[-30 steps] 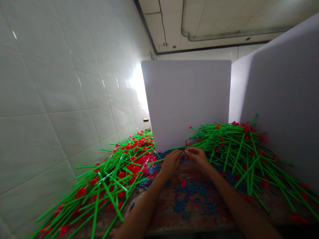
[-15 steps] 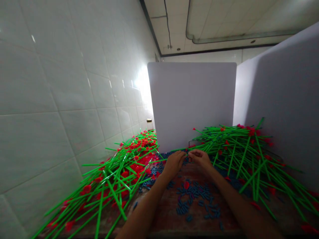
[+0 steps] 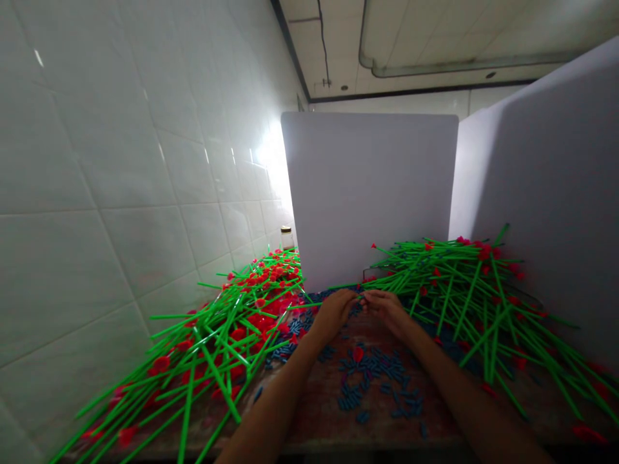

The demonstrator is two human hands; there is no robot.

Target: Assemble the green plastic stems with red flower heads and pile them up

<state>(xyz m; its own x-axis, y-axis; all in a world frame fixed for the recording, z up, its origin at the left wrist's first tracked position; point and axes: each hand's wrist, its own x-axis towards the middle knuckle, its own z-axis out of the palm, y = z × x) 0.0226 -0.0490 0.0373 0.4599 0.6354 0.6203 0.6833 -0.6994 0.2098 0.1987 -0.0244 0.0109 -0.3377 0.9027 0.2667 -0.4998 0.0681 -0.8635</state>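
My left hand (image 3: 336, 314) is closed around a thin green stick (image 3: 312, 305), which sticks out to its left; a bit of green also shows between the hands. Close beside it, my right hand (image 3: 385, 308) has its thumb and fingers pinched together near the stick's end. Whatever is between those fingers is too small to make out. Below the hands, small blue capsule-shaped pieces (image 3: 382, 366) lie scattered on the worn reddish-brown table (image 3: 319, 412). A red cup-shaped piece (image 3: 358, 354) lies among them.
A heap of green sticks with red tips (image 3: 213, 348) covers the left side. Another pile of green sticks (image 3: 464, 290) rises at the right. A pale upright panel (image 3: 372, 193) stands behind the hands, a second panel (image 3: 546, 193) at right. A jar (image 3: 287, 237) stands by the tiled wall (image 3: 120, 161).
The view has shifted slightly, so everything sits a little further left and higher. Both hands stay close together, with the right fingers slightly more extended over the pinch.
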